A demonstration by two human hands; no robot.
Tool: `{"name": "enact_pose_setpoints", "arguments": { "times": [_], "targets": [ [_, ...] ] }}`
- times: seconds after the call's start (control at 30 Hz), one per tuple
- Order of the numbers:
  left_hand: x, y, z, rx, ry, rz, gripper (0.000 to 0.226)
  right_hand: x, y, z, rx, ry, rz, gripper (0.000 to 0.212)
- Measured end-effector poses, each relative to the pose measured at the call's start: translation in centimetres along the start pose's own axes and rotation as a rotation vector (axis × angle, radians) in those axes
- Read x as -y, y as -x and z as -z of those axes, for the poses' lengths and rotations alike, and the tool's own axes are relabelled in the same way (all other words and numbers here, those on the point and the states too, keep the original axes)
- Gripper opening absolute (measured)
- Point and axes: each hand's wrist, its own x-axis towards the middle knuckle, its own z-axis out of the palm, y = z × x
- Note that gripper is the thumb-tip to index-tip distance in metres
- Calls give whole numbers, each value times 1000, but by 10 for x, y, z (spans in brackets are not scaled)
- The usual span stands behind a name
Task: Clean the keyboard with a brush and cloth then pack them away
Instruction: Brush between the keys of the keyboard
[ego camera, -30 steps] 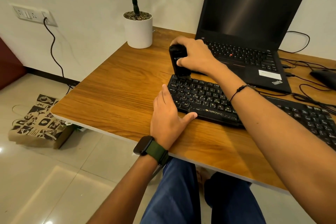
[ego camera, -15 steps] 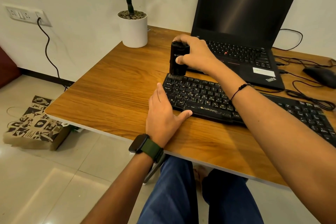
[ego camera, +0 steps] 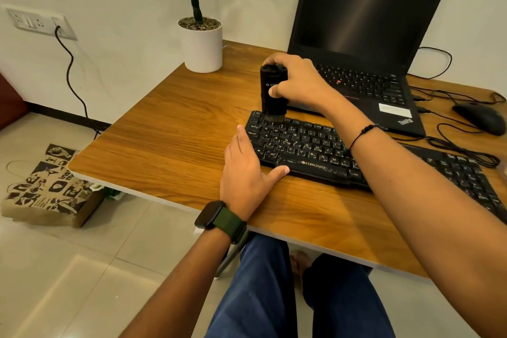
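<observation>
One view, head: brush (ego camera: 273,90) is gripped upright by right hand (ego camera: 299,82), bristles on far-left corner of keyboard (ego camera: 307,148) on bench (ego camera: 164,129). Left hand (ego camera: 244,173) lies flat, steadying keyboard edge. Brushing judged barely started; cloth unseen, wiping and packing left.

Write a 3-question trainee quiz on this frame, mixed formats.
1. True or false: the brush bristles touch the keyboard at its far left corner.
2. Which hand grips the brush? A) left B) right C) both
3. Fill in: the left hand lies flat against the keyboard's ____ end.

Key:
1. True.
2. B, the right hand.
3. Left.
</observation>
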Motion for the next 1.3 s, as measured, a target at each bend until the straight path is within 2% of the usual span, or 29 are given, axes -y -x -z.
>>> {"name": "enact_pose_setpoints", "arguments": {
  "times": [0.23,0.97,1.2,1.3],
  "targets": [
    [0,0,0,0,-7,2,113,9,-3,-5,-85,-148,-12,50],
    [0,1,1,28,-27,5,113,-12,10,20,-23,88,-39,50],
    [0,0,1,19,-30,5,113,-2,5,0,-40,46,-25,48],
    [0,1,2,24,-33,5,113,3,2,-4,-86,-52,-34,49]
  ]
}}
